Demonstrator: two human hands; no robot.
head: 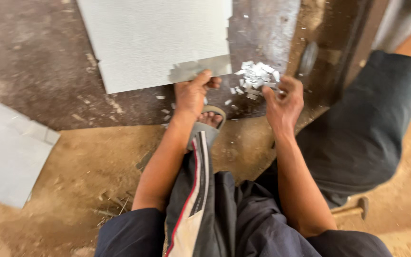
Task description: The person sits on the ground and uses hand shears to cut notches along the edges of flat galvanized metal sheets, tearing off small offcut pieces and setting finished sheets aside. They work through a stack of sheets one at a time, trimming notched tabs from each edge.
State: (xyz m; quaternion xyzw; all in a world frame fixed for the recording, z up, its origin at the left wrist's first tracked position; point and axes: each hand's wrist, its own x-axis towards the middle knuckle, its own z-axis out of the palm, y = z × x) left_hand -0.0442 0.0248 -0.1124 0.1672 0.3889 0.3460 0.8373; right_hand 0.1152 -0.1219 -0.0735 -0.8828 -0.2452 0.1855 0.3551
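Left hand (192, 93): pinches the near edge of the grey sheet (155, 40), thumb on top, so the sheet stays flat on the dark plate (39, 62) on the floor.
Right hand (284, 102): fingers curled together beside the pile of small offcuts (256, 76); whether it holds one, I cannot tell.
Foot in sandal (209, 121): planted just near of the sheet, bracing the crouch.
Hammer (352, 208): lies near right, within reach.

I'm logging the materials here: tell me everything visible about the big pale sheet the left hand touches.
The pale grey sheet looks like thin sheet metal, flat on a dark worn slab. Its near edge carries a darker, folded-looking strip, pinched by the left hand. The right edge is notched. Its top runs out of frame.
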